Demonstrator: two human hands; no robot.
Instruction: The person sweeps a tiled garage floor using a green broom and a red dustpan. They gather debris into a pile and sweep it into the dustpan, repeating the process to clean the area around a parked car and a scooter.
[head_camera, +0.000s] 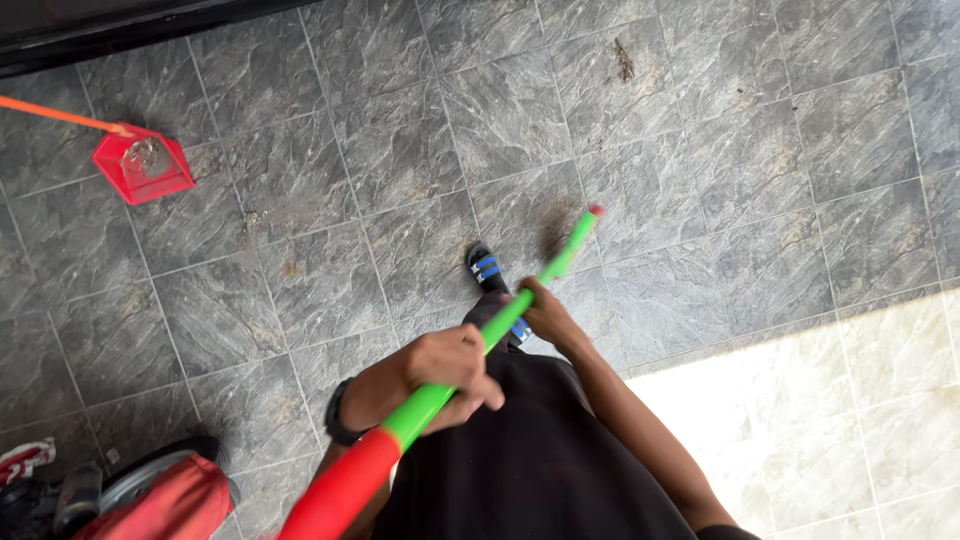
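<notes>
two hands (455, 365) (545, 315), one green pole (480, 345), one red dustpan (142, 163)

The dustpan (143, 165) lies far left on the tiled floor (760, 170), well apart from the stick (500, 330), with perhaps a scooter (150, 500) at the near left.

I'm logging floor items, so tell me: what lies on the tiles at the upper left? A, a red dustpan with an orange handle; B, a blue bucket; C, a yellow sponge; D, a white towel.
A: a red dustpan with an orange handle sits on the grey tiles at the upper left.
</notes>
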